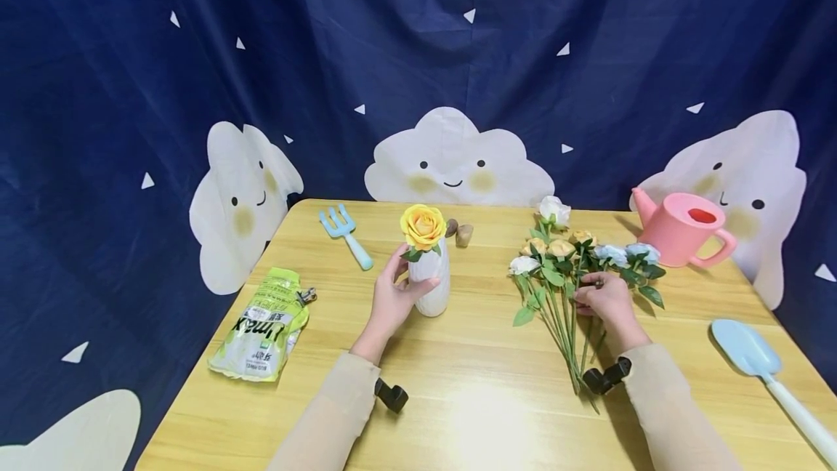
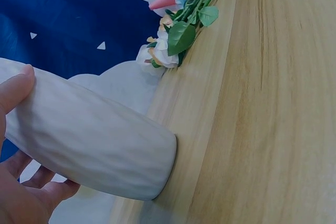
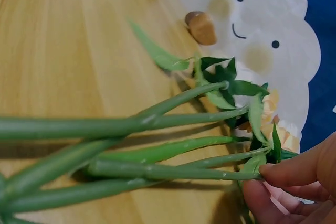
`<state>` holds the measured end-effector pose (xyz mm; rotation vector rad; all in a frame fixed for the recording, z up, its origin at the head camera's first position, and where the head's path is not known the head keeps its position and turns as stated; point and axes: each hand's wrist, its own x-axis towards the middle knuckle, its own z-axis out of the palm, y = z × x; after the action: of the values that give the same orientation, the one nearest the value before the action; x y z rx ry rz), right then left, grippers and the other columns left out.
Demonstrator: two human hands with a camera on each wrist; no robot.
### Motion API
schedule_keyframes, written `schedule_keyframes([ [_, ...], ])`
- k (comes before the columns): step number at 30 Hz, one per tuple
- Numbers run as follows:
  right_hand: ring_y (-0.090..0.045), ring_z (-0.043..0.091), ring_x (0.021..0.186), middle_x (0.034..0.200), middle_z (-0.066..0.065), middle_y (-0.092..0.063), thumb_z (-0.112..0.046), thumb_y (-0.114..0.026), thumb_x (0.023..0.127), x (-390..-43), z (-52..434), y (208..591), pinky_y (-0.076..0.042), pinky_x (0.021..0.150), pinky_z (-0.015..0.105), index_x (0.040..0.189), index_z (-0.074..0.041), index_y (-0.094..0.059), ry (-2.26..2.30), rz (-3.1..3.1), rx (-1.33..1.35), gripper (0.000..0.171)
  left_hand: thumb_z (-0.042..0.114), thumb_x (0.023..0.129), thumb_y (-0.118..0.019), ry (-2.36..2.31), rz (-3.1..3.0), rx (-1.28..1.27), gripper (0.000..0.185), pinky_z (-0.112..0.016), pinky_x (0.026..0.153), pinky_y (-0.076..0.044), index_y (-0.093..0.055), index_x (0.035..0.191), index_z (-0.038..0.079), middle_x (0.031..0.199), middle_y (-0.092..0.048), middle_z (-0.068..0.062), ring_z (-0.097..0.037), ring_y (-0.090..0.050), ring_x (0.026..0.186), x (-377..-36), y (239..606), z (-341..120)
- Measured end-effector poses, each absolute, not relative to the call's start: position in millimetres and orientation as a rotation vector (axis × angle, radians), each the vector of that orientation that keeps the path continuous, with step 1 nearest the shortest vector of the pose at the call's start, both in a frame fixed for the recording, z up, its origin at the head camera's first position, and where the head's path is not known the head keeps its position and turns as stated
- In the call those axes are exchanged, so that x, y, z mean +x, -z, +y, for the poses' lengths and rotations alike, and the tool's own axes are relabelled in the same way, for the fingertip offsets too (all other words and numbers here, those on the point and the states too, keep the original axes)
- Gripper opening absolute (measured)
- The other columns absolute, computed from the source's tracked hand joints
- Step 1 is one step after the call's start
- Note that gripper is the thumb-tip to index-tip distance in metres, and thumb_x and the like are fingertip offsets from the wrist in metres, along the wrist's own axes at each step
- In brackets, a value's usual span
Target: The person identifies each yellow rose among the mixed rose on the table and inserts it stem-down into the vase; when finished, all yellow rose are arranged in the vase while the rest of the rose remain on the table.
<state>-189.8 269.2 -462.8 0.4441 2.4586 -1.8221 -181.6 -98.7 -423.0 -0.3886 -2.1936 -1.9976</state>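
A white ribbed vase (image 1: 435,288) stands upright on the table with a yellow rose (image 1: 423,225) in its mouth. My left hand (image 1: 395,296) holds the vase from its left side, thumb in front and fingers behind, as the left wrist view also shows. Over on the right lies a bunch of artificial flowers with white, peach and light blue heads, their green stems (image 1: 564,329) pointing toward me. Among them my right hand (image 1: 608,302) pinches one flower stem (image 3: 173,172) between thumb and finger, just below its leaves. Which head that stem bears is hidden.
Two brown stones (image 1: 463,235) lie behind the vase. A pink watering can (image 1: 680,235) stands at the back right, with a blue shovel (image 1: 748,349) nearer me. To the left are a blue hand fork (image 1: 346,231) and a clipped green-and-white bag (image 1: 261,333).
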Motion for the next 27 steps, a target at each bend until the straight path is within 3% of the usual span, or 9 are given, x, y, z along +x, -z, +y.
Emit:
schedule_keyframes([
  [10,-0.065,0.019,0.067,0.087,0.013,-0.063,0.008,-0.06,0.084,-185.6,276.1,442.1,-0.055,0.064,0.035,0.129,0.013,-0.037,1.967,2.462,0.38,0.051,0.011,0.077,-0.077,1.996,-2.184,-0.387,0.071,-0.045,0.088,-0.044,-0.042,0.138,0.011,0.126,-0.052,-0.01,-0.031,-0.048,0.114,-182.3,427.1,-98.5],
  [17,-0.062,0.01,0.07,0.087,0.008,-0.06,0.005,-0.061,0.085,-188.9,274.4,414.0,-0.055,0.066,0.033,0.127,0.012,-0.04,1.987,2.586,0.219,0.048,0.01,0.077,-0.077,2.002,-2.18,-0.378,0.073,-0.047,0.09,-0.043,-0.04,0.139,0.009,0.128,-0.051,-0.013,-0.031,-0.047,0.115,-181.7,425.8,-99.8],
  [23,-0.063,0.012,0.065,0.086,0.011,-0.059,0.007,-0.062,0.084,-193.3,249.9,378.1,-0.055,0.062,0.03,0.123,0.012,-0.044,2.13,2.557,0.084,0.044,0.008,0.077,-0.076,2.011,-2.179,-0.381,0.072,-0.05,0.093,-0.041,-0.04,0.139,0.008,0.131,-0.048,-0.015,-0.033,-0.046,0.117,-179.8,421.4,-99.9],
  [27,-0.063,0.012,0.066,0.084,0.011,-0.061,0.007,-0.063,0.083,-192.5,225.9,358.6,-0.055,0.06,0.031,0.115,0.006,-0.052,2.197,2.563,-0.037,0.034,0.009,0.077,-0.076,1.997,-2.192,-0.378,0.071,-0.05,0.093,-0.041,-0.04,0.139,0.008,0.131,-0.049,-0.015,-0.034,-0.046,0.118,-179.5,421.5,-98.5],
])
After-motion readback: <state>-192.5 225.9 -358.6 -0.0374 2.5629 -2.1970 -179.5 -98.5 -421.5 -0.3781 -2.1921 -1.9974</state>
